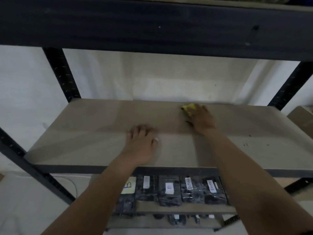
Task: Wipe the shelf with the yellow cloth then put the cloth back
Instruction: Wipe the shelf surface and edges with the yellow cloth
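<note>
1. Head view looks down along both my bare forearms onto the beige shelf of a dark metal rack, set against a white wall.
2. My right hand reaches toward the back of the shelf, right of centre, palm down on the yellow cloth.
3. The cloth is bunched under my fingers; only its crumpled left and far edge shows past the hand, lying on the board close to the back edge.
4. Whether those fingers are curled round the cloth or just lying flat on it I cannot tell, since the hand is blurred.
5. My left hand lies palm down on the bare board nearer the front edge, left of the right hand and well apart from it, fingers loosely spread and holding nothing.
6. A few small dark specks sit on the board to the right of my right forearm.
7. The dark beam of the shelf above crosses the top of the view.
8. Black uprights stand at the back left and back right corners.
9. On the lower shelf, a row of dark plastic-wrapped packs carries white labels; the writing is too blurred to read with certainty.
10. A brown cardboard box shows at the far right edge, beyond the rack.
</note>
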Motion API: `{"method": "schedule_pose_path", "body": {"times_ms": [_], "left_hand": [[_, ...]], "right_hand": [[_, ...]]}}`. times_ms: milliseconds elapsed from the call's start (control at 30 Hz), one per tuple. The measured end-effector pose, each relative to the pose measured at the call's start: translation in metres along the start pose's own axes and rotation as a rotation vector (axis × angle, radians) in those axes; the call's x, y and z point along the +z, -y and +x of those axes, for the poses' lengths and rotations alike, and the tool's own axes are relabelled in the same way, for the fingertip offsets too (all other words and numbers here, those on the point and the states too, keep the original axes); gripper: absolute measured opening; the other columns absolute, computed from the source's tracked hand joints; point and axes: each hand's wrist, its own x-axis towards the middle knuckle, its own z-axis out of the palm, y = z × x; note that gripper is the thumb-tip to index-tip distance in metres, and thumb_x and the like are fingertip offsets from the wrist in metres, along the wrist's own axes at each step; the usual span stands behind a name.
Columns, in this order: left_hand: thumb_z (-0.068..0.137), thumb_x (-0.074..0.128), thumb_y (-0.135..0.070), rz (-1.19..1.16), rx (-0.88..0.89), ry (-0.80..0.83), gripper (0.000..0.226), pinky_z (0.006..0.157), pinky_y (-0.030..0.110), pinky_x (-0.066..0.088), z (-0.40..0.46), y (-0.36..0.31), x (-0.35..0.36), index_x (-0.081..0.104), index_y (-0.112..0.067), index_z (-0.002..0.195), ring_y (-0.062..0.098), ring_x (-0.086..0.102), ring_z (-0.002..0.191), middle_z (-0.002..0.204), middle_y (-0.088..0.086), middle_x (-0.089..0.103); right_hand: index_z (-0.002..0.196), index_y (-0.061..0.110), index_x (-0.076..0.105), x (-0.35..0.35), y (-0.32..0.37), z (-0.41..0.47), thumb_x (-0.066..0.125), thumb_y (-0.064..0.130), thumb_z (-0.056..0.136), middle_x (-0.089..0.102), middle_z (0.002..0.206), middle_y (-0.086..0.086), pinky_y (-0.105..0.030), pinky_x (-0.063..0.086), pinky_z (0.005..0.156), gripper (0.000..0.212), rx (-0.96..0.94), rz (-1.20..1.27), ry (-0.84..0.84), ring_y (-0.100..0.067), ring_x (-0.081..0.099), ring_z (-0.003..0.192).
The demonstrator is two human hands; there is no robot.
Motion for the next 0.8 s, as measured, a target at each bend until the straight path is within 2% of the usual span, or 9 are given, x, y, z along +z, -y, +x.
{"method": "schedule_pose_path", "body": {"times_ms": [100, 167, 300, 433, 500, 567, 633, 700, 800], "left_hand": [[0.098, 0.025, -0.031, 0.011, 0.088, 0.027, 0.048, 0.115, 0.052, 0.005, 0.013, -0.045, 0.006, 0.023, -0.019, 0.145, 0.032, 0.004, 0.143, 0.155, 0.010, 0.016], [0.098, 0.027, -0.029, 0.015, 0.139, 0.016, 0.049, 0.116, 0.049, 0.006, 0.020, -0.072, 0.011, 0.024, -0.016, 0.145, 0.030, 0.006, 0.143, 0.155, 0.010, 0.018], [0.098, 0.027, -0.027, 0.053, 0.147, -0.059, 0.049, 0.116, 0.043, 0.010, 0.029, -0.092, 0.021, 0.024, -0.017, 0.145, 0.021, 0.012, 0.144, 0.156, 0.002, 0.021], [0.097, 0.018, -0.033, 0.079, 0.098, -0.069, 0.051, 0.115, 0.043, 0.012, 0.034, -0.088, 0.023, 0.021, -0.024, 0.147, 0.018, 0.012, 0.144, 0.156, -0.004, 0.019], [0.094, 0.013, -0.036, 0.078, 0.081, -0.060, 0.053, 0.116, 0.043, 0.011, 0.034, -0.090, 0.024, 0.020, -0.027, 0.147, 0.017, 0.010, 0.144, 0.157, -0.007, 0.017], [0.096, 0.014, -0.035, 0.079, 0.071, -0.053, 0.052, 0.116, 0.043, 0.011, 0.035, -0.090, 0.025, 0.019, -0.029, 0.147, 0.018, 0.009, 0.144, 0.157, -0.007, 0.015], [0.096, 0.015, -0.036, 0.094, 0.068, -0.054, 0.052, 0.115, 0.043, 0.011, 0.036, -0.090, 0.025, 0.018, -0.029, 0.147, 0.019, 0.010, 0.144, 0.157, -0.007, 0.015], [0.089, 0.010, -0.040, 0.093, 0.068, -0.065, 0.059, 0.115, 0.044, 0.012, 0.036, -0.092, 0.025, 0.020, -0.029, 0.147, 0.020, 0.012, 0.144, 0.156, -0.007, 0.018], [0.085, 0.008, -0.042, 0.095, 0.063, -0.091, 0.066, 0.114, 0.045, 0.014, 0.035, -0.095, 0.026, 0.025, -0.026, 0.146, 0.021, 0.015, 0.143, 0.155, -0.005, 0.022]], "right_hand": [[0.146, 0.031, 0.015, 0.003, -0.046, -0.050, 0.047, 0.039, 0.092, 0.012, 0.158, -0.005, -0.046, 0.023, 0.116, 0.063, 0.176, 0.033, 0.112, -0.031, 0.013, 0.144], [0.147, 0.030, 0.015, -0.004, -0.041, -0.093, 0.046, 0.035, 0.093, 0.010, 0.158, -0.008, -0.045, 0.026, 0.115, 0.062, 0.155, 0.111, 0.139, -0.032, 0.013, 0.145], [0.124, 0.022, 0.059, -0.011, 0.004, -0.158, 0.034, 0.031, 0.086, 0.048, 0.141, -0.014, -0.043, 0.047, 0.097, 0.047, 0.012, 0.265, -0.096, -0.038, 0.049, 0.126], [0.136, 0.019, 0.045, -0.024, -0.034, -0.123, 0.044, 0.021, 0.095, 0.033, 0.151, -0.010, -0.036, 0.025, 0.114, 0.042, -0.124, 0.229, 0.009, -0.030, 0.031, 0.140], [0.139, 0.015, 0.040, -0.016, -0.085, -0.099, 0.055, 0.020, 0.089, 0.039, 0.146, -0.017, -0.049, 0.028, 0.113, 0.052, -0.142, 0.180, -0.006, -0.038, 0.038, 0.134], [0.146, 0.021, 0.021, -0.008, -0.149, -0.094, 0.054, 0.024, 0.091, 0.028, 0.153, -0.016, -0.052, 0.022, 0.115, 0.064, -0.009, 0.029, 0.102, -0.038, 0.028, 0.139], [0.145, 0.038, 0.004, 0.003, -0.208, -0.111, 0.048, 0.035, 0.092, 0.008, 0.157, -0.005, -0.059, 0.022, 0.112, 0.069, 0.275, 0.043, 0.181, -0.034, 0.013, 0.143], [0.145, 0.036, 0.008, 0.000, -0.231, -0.148, 0.045, 0.037, 0.092, 0.006, 0.158, -0.004, -0.058, 0.029, 0.109, 0.065, 0.456, 0.058, 0.168, -0.034, 0.012, 0.144], [0.147, 0.023, 0.019, -0.003, -0.201, -0.194, 0.039, 0.028, 0.097, 0.011, 0.158, -0.007, -0.044, 0.030, 0.112, 0.055, 0.500, 0.081, 0.071, -0.030, 0.016, 0.144]]}}
